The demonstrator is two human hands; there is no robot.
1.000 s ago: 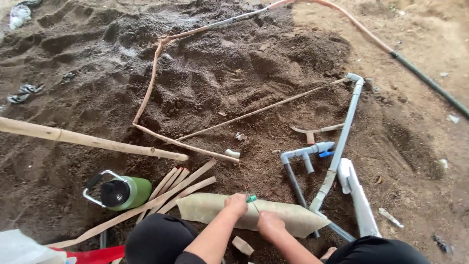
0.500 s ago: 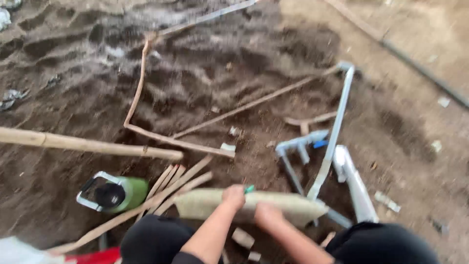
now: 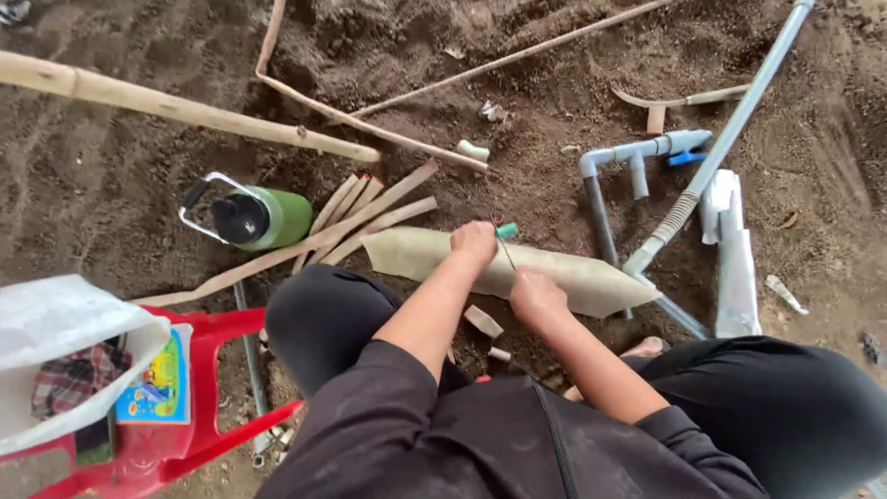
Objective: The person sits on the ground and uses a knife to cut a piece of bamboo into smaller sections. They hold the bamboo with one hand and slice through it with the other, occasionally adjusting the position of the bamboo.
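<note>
I crouch over dark soil with a thick pale bamboo section [image 3: 573,273] lying crosswise in front of my knees. My left hand [image 3: 475,242] rests closed on its top and grips a small tool with a green handle [image 3: 506,231]; a thin dark blade runs from it toward my right hand. My right hand [image 3: 537,298] is closed on the near side of the bamboo, pressing it down. Small cut pieces of bamboo [image 3: 484,322] lie on the soil below my hands.
Split bamboo strips [image 3: 370,217] fan out at the left beside a green flask with a black lid [image 3: 257,218]. A long bamboo pole [image 3: 185,111], grey plastic pipes [image 3: 637,152], a white pipe piece [image 3: 735,263] and a red plastic stool with a bag [image 3: 139,388] surround me.
The view has tilted down and moved closer, so my knees and the red stool now show. My hands stay on the bamboo section, the left one slightly further along it.
</note>
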